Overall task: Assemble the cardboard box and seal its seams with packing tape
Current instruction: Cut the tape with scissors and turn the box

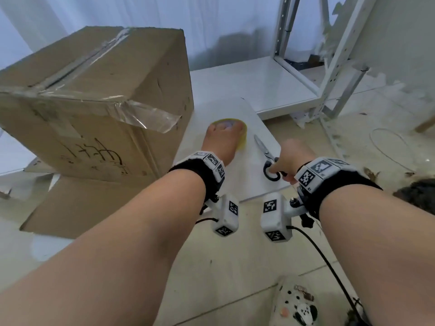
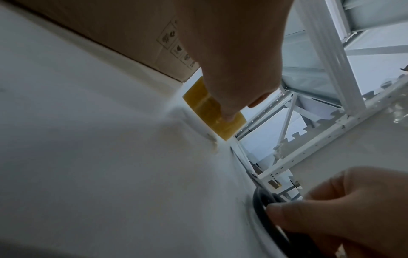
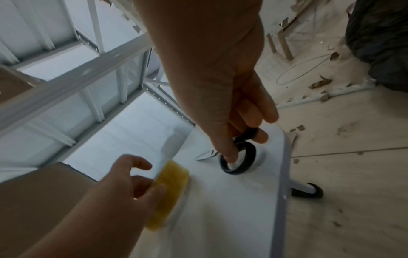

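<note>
The cardboard box stands assembled on the white table, and its top seam already wears a strip of clear tape, with a loose, crumpled end hanging off the near corner. I judge the task well along: the box is up and one seam is sealed; that stray end wants pressing down or trimming, and whether the side and bottom seams are taped cannot be told from here.

Just right of the box, the left hand is curled over the yellow tape roll, fingers gripping its rim as it lies on the table. Further right of the box, beyond the roll, the right hand has its thumb and a finger hooked in the black loops of the scissors, blades resting on the table and pointing away.

Count: one box, one tape roll, one pair of scissors, two hands, both occupied
</note>
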